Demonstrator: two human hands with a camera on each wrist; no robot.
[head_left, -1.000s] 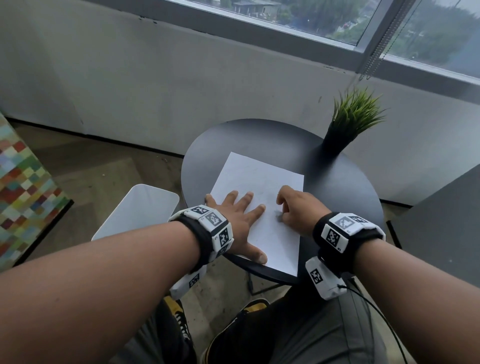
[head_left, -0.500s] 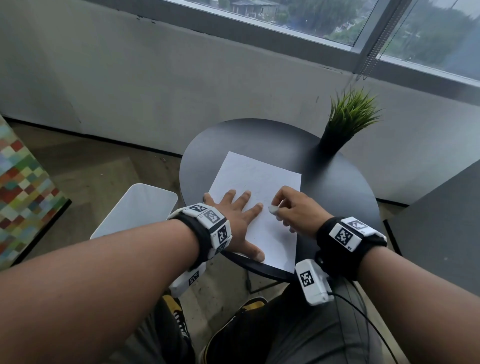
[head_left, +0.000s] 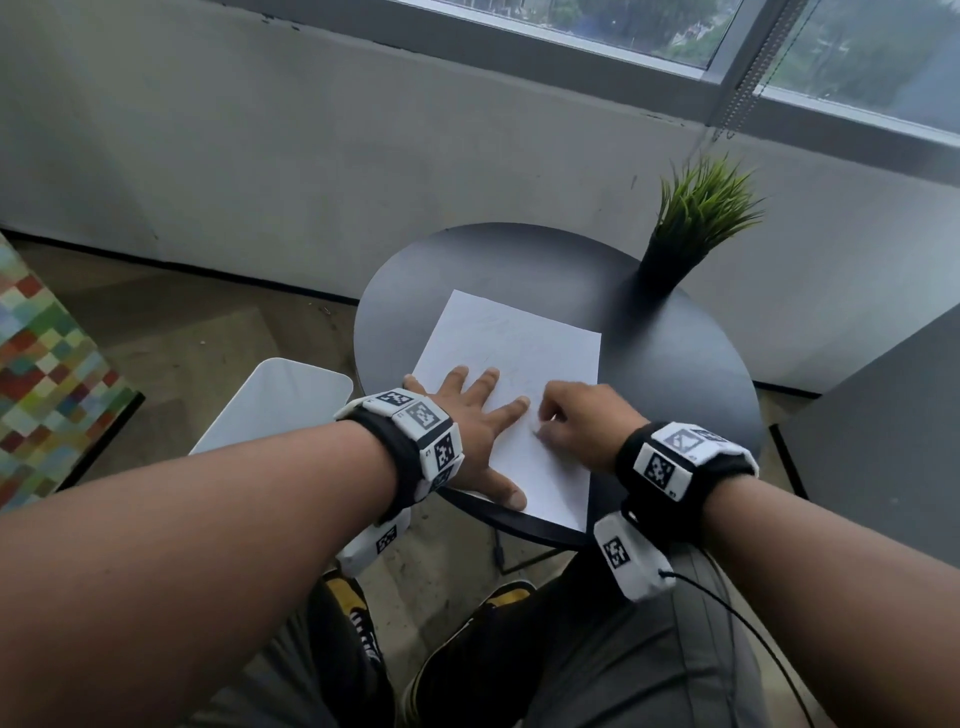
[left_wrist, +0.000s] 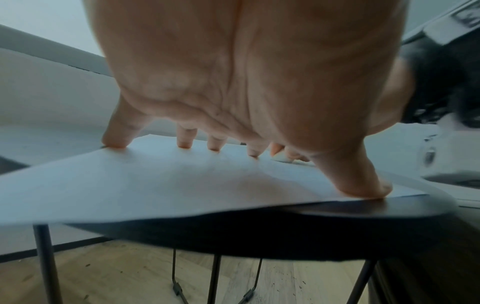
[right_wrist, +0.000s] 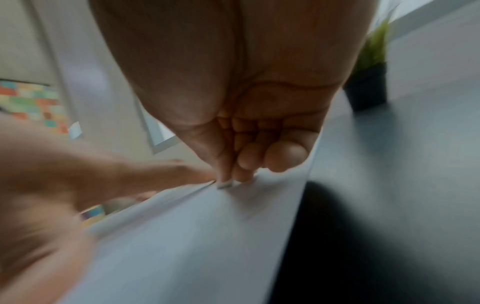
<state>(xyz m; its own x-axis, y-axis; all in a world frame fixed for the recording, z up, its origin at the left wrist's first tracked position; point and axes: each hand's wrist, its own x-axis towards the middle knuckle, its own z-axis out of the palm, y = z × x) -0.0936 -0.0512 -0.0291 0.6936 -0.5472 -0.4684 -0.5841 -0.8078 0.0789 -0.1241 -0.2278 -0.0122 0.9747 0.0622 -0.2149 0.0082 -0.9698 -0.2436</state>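
Observation:
A white sheet of paper (head_left: 519, 343) lies on a round black table (head_left: 675, 374). My left hand (head_left: 478, 415) lies on the sheet's near left part with fingers spread straight, fingertips and thumb pressing it down (left_wrist: 155, 181). My right hand (head_left: 576, 421) is curled just right of the left index finger. Its thumb and fingers pinch a small white eraser-like piece (right_wrist: 224, 185), whose tip touches the paper (right_wrist: 207, 236). The same piece shows beyond the left fingers (left_wrist: 281, 158). The right wrist view is blurred.
A potted green grass plant (head_left: 691, 228) stands at the table's far right edge. A white bin-like object (head_left: 280, 405) sits on the floor left of the table, a colourful checkered panel (head_left: 47, 374) further left, and a grey block (head_left: 893, 415) on the right.
My right hand has shifted a little left across the paper, closer to the left index finger, with its wrist turned. The left hand has stayed flat in place.

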